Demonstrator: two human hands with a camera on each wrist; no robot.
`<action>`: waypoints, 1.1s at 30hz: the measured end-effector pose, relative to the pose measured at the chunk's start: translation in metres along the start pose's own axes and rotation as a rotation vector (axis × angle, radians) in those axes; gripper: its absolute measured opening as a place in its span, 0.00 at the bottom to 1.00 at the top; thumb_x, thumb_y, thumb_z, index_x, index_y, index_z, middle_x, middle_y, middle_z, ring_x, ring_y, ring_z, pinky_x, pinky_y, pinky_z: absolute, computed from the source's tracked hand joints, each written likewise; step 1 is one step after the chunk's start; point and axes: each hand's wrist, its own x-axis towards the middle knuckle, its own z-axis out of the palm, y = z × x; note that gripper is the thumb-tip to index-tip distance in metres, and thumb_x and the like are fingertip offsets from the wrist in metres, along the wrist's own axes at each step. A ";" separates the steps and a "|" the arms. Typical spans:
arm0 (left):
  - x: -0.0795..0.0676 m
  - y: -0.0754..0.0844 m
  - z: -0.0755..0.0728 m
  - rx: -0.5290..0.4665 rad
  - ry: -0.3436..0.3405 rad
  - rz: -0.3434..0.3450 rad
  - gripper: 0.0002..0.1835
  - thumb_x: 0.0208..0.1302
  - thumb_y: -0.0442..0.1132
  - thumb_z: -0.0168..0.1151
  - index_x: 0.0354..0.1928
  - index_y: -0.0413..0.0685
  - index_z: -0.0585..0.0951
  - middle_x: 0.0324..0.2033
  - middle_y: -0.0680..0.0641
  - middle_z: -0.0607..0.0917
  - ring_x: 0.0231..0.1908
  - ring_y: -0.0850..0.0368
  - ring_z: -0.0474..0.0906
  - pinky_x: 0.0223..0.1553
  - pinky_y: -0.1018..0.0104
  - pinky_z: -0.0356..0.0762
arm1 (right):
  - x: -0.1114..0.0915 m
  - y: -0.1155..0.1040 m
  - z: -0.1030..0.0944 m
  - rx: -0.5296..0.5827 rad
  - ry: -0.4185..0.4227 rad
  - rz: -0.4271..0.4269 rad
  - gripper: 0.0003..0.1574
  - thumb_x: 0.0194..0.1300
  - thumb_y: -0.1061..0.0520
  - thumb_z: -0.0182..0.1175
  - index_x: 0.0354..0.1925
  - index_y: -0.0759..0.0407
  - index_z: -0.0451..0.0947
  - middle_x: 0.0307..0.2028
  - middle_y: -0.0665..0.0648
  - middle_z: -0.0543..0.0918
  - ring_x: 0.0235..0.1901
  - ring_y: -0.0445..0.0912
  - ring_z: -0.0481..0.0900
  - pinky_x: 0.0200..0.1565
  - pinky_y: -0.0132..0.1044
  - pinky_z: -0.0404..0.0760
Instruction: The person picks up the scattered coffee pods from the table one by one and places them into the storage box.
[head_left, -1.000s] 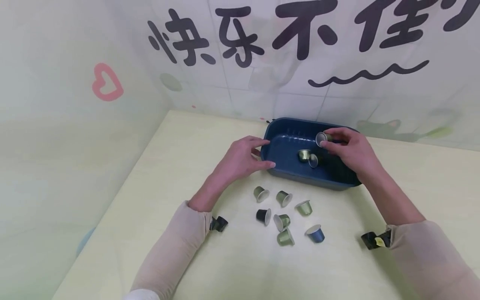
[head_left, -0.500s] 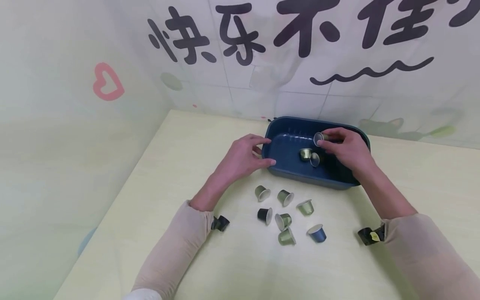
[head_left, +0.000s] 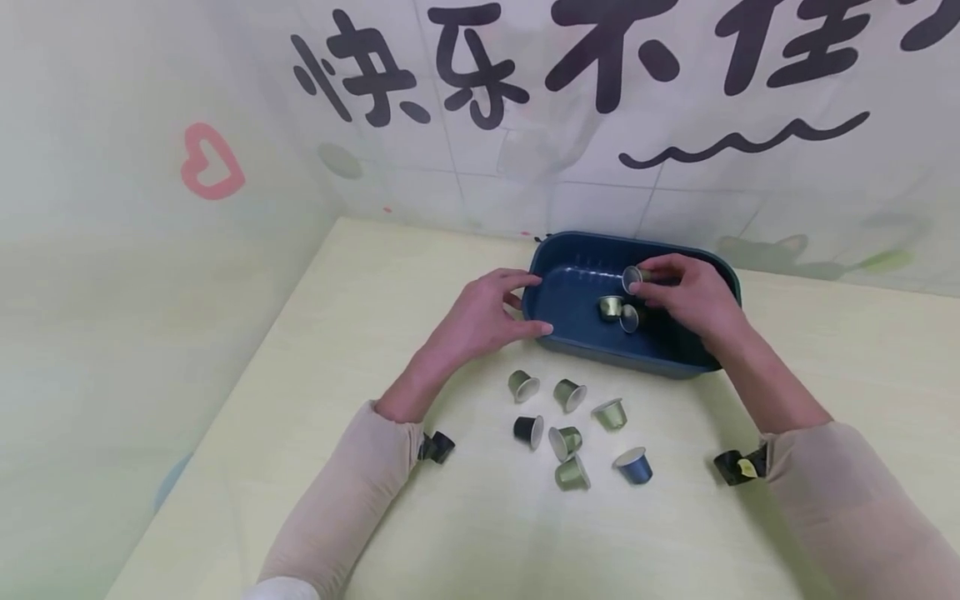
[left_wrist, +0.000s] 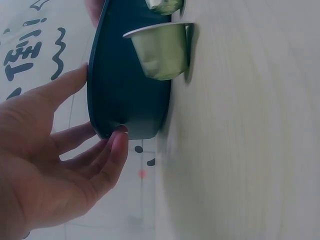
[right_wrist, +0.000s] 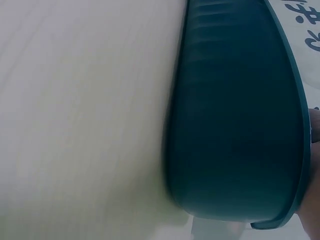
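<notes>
A dark blue plastic bin (head_left: 615,354) stands at the back of the table against the wall. My left hand (head_left: 483,315) holds its left end, with thumb and fingers spread at the rim. Over the bin's right half, my right hand (head_left: 693,300) pinches a coffee capsule (head_left: 632,279), its pale lid facing left. A green capsule (head_left: 611,308) and another capsule (head_left: 629,318) lie inside the bin beneath it. In front of the bin lie several loose capsules, among them a black one (head_left: 523,429), a blue one (head_left: 635,467) and a green one (head_left: 572,475).
The light wooden table (head_left: 420,533) meets a printed wall (head_left: 495,200) behind the bin and another wall (head_left: 112,333) at its left edge. In the left wrist view a green capsule (left_wrist: 162,52) lies close to the bin's side.
My right hand has shifted slightly left over the bin with the coffee capsule still pinched. My left hand stays at the bin's left end. The capsules on the table have not moved.
</notes>
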 end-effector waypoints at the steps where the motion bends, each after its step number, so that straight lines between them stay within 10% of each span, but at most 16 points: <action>1: 0.000 0.000 0.001 0.001 0.000 -0.001 0.36 0.56 0.48 0.76 0.66 0.46 0.75 0.66 0.47 0.73 0.43 0.57 0.82 0.36 0.69 0.80 | 0.000 0.000 -0.001 -0.012 -0.006 0.001 0.30 0.69 0.48 0.64 0.61 0.65 0.74 0.54 0.66 0.80 0.40 0.49 0.85 0.51 0.43 0.78; 33: -0.001 0.006 -0.001 0.012 -0.031 -0.080 0.38 0.58 0.50 0.74 0.70 0.52 0.72 0.67 0.49 0.72 0.47 0.58 0.83 0.37 0.67 0.80 | 0.012 0.002 -0.002 -0.133 -0.056 0.068 0.31 0.66 0.49 0.66 0.59 0.68 0.76 0.55 0.70 0.79 0.54 0.61 0.73 0.55 0.52 0.70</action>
